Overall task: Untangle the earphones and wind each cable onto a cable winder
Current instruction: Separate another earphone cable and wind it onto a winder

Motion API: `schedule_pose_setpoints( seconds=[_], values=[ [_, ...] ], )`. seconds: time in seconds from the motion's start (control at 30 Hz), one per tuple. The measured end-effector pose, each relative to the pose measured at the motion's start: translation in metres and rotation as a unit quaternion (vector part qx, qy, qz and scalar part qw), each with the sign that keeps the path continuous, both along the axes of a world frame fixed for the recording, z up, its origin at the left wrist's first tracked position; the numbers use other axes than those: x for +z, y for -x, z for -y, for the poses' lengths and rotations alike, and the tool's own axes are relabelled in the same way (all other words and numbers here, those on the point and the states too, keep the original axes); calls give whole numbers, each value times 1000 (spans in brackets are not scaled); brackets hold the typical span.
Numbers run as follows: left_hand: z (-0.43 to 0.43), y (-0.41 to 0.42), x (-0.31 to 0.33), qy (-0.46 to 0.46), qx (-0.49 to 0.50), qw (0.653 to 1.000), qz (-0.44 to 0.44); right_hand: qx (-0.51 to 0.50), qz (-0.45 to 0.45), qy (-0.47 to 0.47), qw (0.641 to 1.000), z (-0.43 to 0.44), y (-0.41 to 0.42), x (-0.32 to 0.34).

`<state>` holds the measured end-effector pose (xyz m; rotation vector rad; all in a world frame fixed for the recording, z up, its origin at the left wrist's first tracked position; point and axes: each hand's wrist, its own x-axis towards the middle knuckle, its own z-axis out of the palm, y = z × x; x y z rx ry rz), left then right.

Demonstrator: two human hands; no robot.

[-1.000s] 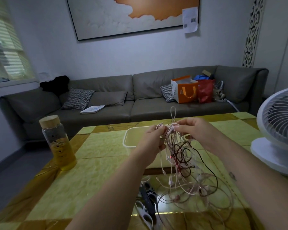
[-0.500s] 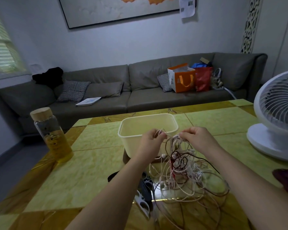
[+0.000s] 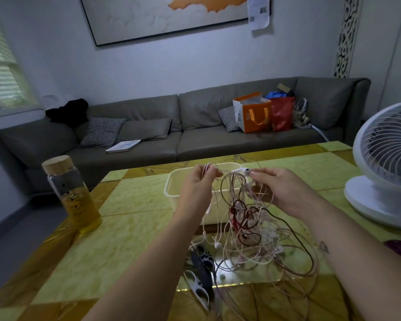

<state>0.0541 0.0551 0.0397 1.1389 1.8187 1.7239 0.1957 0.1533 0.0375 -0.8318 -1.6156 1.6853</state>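
Head view, centre of frame: left hand (image 3: 196, 186) pinches pale strands, right hand (image 3: 278, 188) pinches a white inline piece (image 3: 241, 170). Below them hangs the earphone tangle (image 3: 248, 218), lower loops lying on the table (image 3: 130, 228). Assessment: cables light, limp, thin, snag-prone; bud joints probably fragile. Recommended hold: a free end or plug, never mid-knot. Lower centre, the cable winders (image 3: 202, 272) lie unused.

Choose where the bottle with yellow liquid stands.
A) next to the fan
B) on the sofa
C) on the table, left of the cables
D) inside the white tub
C: the bottle stands upright on the table, left of the tangled cables.
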Motion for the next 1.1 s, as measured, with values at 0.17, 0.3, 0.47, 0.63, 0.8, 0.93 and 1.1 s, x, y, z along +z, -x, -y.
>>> schedule_pose_setpoints(
  seconds=[0.17, 0.3, 0.47, 0.63, 0.8, 0.93, 1.1],
  values=[
    [-5, -8, 6, -5, -12, 996, 86, -54, 112, -195, 973, 1, 7, 8],
    [-5, -13, 3, 36, -40, 985, 166, 25, 161, -176, 971, 7, 6, 2],
    [-4, -13, 4, 39, -40, 980, 190, -32, 227, -286, 930, 9, 7, -13],
    [-3, -9, 3, 35, -14, 982, 186, -96, 184, -395, 895, 9, 8, -15],
    [-2, -7, 2, 40, -16, 983, 177, -125, 210, -471, 847, 3, 4, -18],
    [-3, -7, -2, 43, -11, 986, 162, -109, 307, -443, 835, -2, -1, -13],
    [-7, -9, -9, 61, -7, 981, 182, 9, 106, -90, 990, 2, -6, 4]
  ],
)
